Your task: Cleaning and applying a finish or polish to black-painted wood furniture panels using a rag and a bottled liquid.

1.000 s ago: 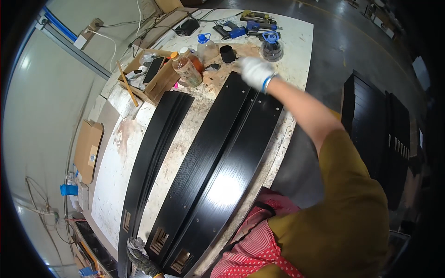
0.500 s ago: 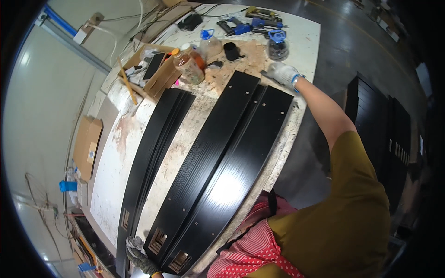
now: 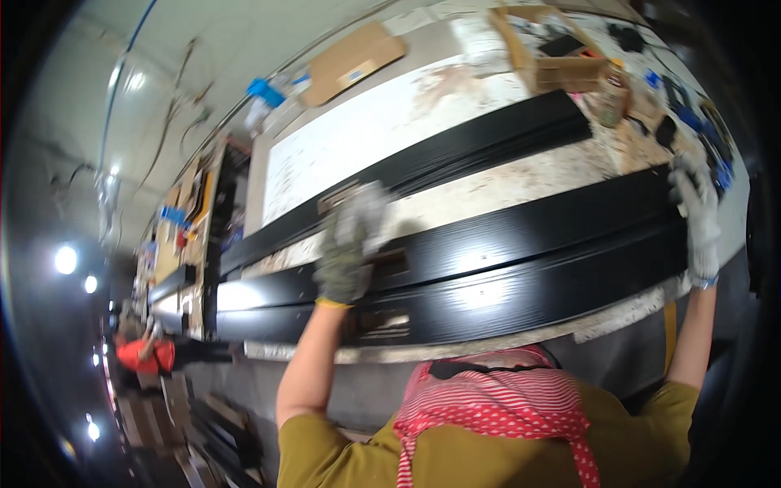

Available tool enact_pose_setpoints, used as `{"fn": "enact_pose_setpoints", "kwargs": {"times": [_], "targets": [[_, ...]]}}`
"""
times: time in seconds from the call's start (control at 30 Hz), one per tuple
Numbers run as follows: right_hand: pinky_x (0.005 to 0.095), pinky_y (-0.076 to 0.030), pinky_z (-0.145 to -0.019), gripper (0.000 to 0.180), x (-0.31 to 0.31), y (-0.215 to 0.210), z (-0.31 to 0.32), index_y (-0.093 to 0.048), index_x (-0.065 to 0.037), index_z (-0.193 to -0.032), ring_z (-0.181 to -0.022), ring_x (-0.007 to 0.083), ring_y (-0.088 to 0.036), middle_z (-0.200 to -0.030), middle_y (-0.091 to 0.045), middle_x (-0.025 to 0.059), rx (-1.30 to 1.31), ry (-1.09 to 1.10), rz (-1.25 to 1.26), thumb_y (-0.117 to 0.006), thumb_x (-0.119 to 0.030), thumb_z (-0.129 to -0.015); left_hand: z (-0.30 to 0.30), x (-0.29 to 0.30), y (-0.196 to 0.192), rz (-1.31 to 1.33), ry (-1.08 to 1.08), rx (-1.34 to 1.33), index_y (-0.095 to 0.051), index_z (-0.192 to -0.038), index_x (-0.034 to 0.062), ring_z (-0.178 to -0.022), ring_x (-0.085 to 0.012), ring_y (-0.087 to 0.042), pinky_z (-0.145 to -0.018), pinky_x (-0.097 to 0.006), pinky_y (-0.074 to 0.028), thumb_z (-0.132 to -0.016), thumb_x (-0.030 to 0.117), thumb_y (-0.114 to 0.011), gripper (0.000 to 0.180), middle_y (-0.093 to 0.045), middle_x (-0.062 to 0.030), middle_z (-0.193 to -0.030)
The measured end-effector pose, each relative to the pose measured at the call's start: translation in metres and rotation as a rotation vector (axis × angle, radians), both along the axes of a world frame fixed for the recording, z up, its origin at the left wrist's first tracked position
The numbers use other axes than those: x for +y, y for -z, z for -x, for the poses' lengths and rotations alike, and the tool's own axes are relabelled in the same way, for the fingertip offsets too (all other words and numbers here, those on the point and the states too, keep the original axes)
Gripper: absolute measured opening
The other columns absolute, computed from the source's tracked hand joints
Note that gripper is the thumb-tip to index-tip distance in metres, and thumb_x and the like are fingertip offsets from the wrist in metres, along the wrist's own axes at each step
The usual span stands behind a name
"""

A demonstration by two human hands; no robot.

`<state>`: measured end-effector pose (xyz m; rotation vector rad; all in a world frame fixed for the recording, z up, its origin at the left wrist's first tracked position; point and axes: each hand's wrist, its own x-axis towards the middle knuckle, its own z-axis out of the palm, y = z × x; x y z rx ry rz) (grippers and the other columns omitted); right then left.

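Op: Left hand (image 3: pixel 358 228)?
Eng: Left of centre in the frame, over the slotted part of the front panels (image 3: pixel 553 215). Motion blur: can't tell if your fingers grip or just rest.
Op: Right hand (image 3: pixel 694 191)?
Eng: Far right of frame, fingers partly bent at the panels' right end. Can't confirm a hold.
Op: Why this layout?
Eng: My read: hands well apart let you steady a long piece. Both black front panels lie flat, side by side, across mid-frame near your edge of the desk (image 3: pixel 350 138), likely for short reach. Back panel (image 3: pixel 455 150) sits beyond, a stained strip between, probably finger room. Open carton (image 3: pixel 561 79), bottle (image 3: pixel 612 102) and blue tools (image 3: pixel 690 118) are upper right, likely parked there to stay off the panels.
Op: Delta vs half a second ago?
Eng: View swung. Panels ran steeply up the frame; now nearer across. Your right hand was out past their ends, now it's at them. Left is again by the slots. Panel layout looks unchanged. Co-worker in red (image 3: pixel 146 355) now shows lower left.
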<state>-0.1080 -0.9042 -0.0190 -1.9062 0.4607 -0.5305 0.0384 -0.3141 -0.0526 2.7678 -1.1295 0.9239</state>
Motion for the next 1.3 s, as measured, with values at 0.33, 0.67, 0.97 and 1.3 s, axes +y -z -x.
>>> {"fn": "enact_pose_setpoints", "kwargs": {"times": [0.33,0.67,0.97,1.3], "targets": [[0.0333,-0.049,-0.100,0.047,0.256,0.020,-0.015,-0.049,0.000,-0.136,-0.110,0.0192,-0.063,-0.122,-0.063,0.0098,-0.198,-0.238,-1.025,-0.062,-0.012,-0.093,0.016,-0.109,-0.062,0.345,0.684,0.830,-0.050,-0.142,0.0060,-0.135,-0.0336,-0.046,-0.113,-0.040,-0.039,-0.088,0.029,-0.075,0.064,-0.052,-0.0173,-0.142],[0.0372,-0.039,-0.115,0.049,0.201,0.100,0.032,-0.041,-0.001,-0.148,-0.135,0.0227,-0.049,-0.150,-0.046,0.0124,-0.423,0.009,-0.904,-0.048,-0.023,-0.105,-0.157,0.080,0.048,-0.208,-0.303,0.568,-0.071,-0.097,0.0101,-0.096,-0.0337,-0.068,-0.087,-0.046,-0.053,-0.087,0.046,-0.066,0.038,-0.070,-0.0144,-0.099],[0.0384,-0.029,-0.120,0.052,0.171,0.125,0.042,-0.036,-0.004,-0.152,-0.144,0.0213,-0.037,-0.157,-0.036,0.0090,-0.423,0.093,-0.748,-0.047,-0.024,-0.106,-0.156,0.091,0.029,-0.271,-0.282,0.814,-0.069,-0.108,0.0096,-0.100,-0.0323,-0.068,-0.089,-0.043,-0.053,-0.087,0.049,-0.067,0.044,-0.071,-0.0137,-0.105],[0.0401,-0.029,-0.120,0.055,0.214,0.079,0.027,-0.034,-0.002,-0.153,-0.144,0.0255,-0.038,-0.157,-0.037,0.0112,-0.420,0.340,-0.958,-0.044,-0.029,-0.106,-0.160,0.101,-0.058,-0.259,-0.300,0.688,-0.063,-0.127,0.0207,-0.108,-0.0278,-0.066,-0.088,-0.041,-0.054,-0.100,0.027,-0.050,0.032,-0.064,-0.0082,-0.124]]}}
